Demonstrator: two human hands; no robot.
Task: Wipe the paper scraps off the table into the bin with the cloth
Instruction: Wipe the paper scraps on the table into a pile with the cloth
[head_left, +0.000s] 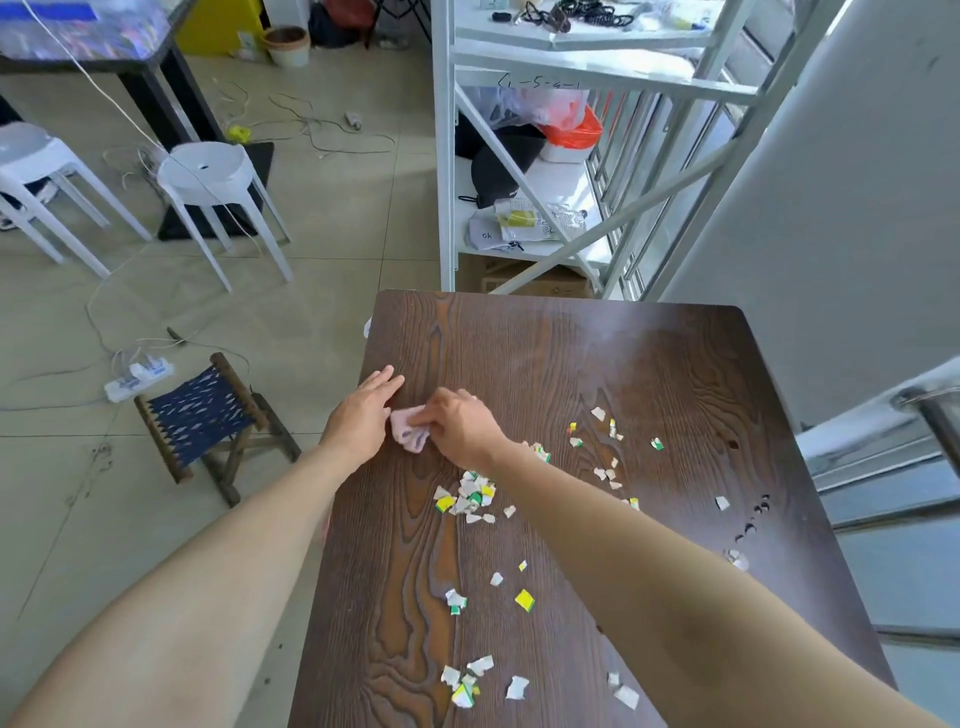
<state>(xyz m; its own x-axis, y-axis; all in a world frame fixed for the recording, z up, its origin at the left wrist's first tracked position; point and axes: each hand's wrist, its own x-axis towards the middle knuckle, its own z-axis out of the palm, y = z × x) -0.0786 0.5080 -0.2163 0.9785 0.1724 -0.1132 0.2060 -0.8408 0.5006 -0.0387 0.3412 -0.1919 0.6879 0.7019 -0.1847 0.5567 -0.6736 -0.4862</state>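
A small pink cloth (408, 434) lies on the dark wooden table (649, 364) near its left edge. My right hand (460, 426) rests on the cloth, fingers gripping it. My left hand (363, 413) lies flat beside it at the table's left edge, fingers stretched out, touching the cloth's left side. Paper scraps, white with yellow and green, lie scattered: a heap (470, 496) under my right forearm, a looser group (608, 447) to the right, and more near the front edge (467, 680). No bin shows near the table.
A small folding stool with blue webbing (205, 410) stands on the floor left of the table. A power strip (137, 376) and cables lie beyond it. Two white plastic stools (208, 171) stand farther back. A white metal shelf rack (545, 156) stands behind the table.
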